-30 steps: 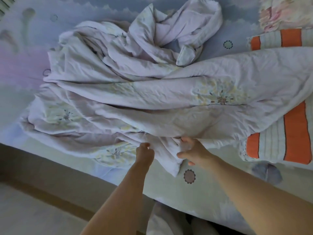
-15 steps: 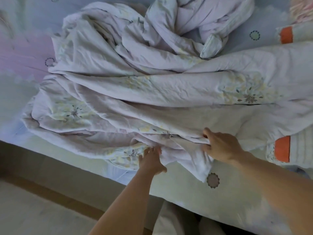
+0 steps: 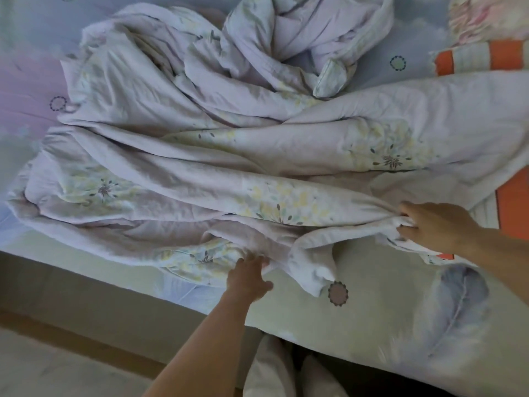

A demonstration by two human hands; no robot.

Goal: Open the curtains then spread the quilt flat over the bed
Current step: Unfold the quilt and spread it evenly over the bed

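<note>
Quilt (image 3: 257, 156) bunched in heavy folds across the bed (image 3: 372, 310), twisted lump at far side, near edge close to mattress side. Head view, only one: left hand (image 3: 249, 277) curled on near hem, fingers pinching cloth. Right hand (image 3: 435, 227) closed on a fold further right, fabric gathered in fist. Striped orange pillow (image 3: 512, 207) partly under quilt at right. Curtains not in shot, can't tell if open. Spreading looks barely begun; most of the sheet bare, whole quilt left to pull flat.
</note>
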